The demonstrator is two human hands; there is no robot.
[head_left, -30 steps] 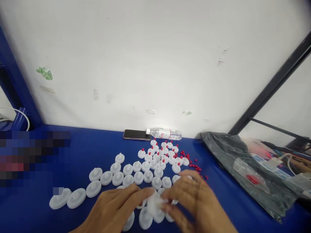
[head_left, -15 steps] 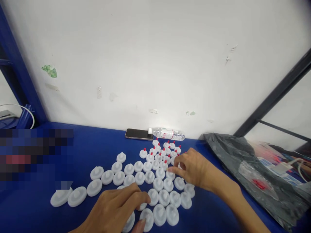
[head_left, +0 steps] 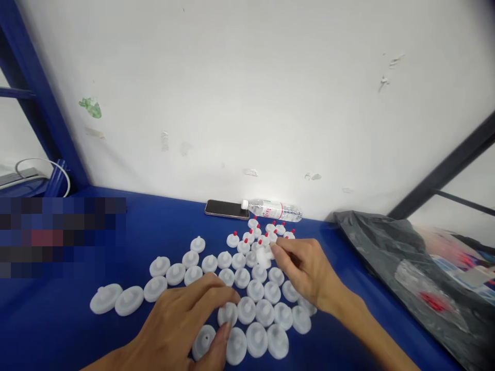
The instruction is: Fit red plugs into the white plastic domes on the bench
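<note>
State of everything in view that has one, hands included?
Left hand: curled, grip open
Right hand: seemingly pinching a blurred white disc
Rearmost discs: red tips on
Nearest discs: untipped
Bottle: capped, on its side
Phone: screen dark
Clear bag: red pieces inside
Gray bag: wrinkled

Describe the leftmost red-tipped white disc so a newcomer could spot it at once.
On the blue table, find the dark phone lying near the white wall. Just this side of it sits a white disc with a red tip. It is the leftmost red-tipped one; discs farther left have white tips.
</note>
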